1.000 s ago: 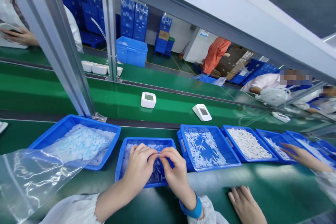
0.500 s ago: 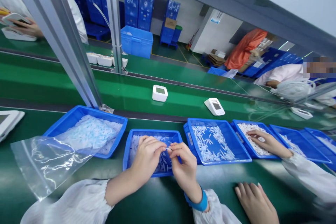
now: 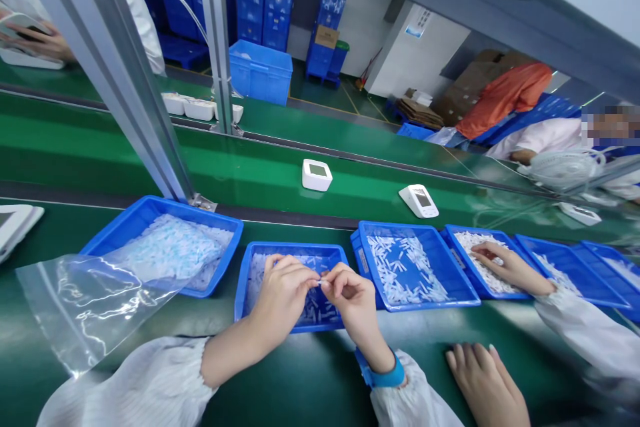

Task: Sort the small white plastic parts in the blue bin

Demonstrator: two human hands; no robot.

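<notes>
My left hand (image 3: 284, 297) and my right hand (image 3: 354, 303) meet above a blue tray (image 3: 241, 280) that contains many small white tube-like pieces. Thumb and fingertips of both hands pinch one tiny white tube-like piece (image 3: 320, 282) between them; fingers cover most of it, so its exact kind is unclear. A blue band (image 3: 387, 373) circles my right wrist. To the right, another blue tray (image 3: 425, 263) holds scattered white tube-like pieces. On the left, a clear zip bag (image 3: 100, 300) with pale blue and white pieces lies partly in a blue tray (image 3: 150, 205).
A co-worker's hand (image 3: 510, 268) reaches into a blue tray (image 3: 457, 257) of white pieces; their other hand (image 3: 487, 383) rests on the green table. Two white devices with screens (image 3: 317, 175) sit on the green belt (image 3: 250, 170) behind. A metal post (image 3: 135, 80) rises at left.
My right hand has turned slightly, its fingers curling more around the tiny piece. The white devices on the belt have shifted right. In the background, an orange-clad figure has moved right.
</notes>
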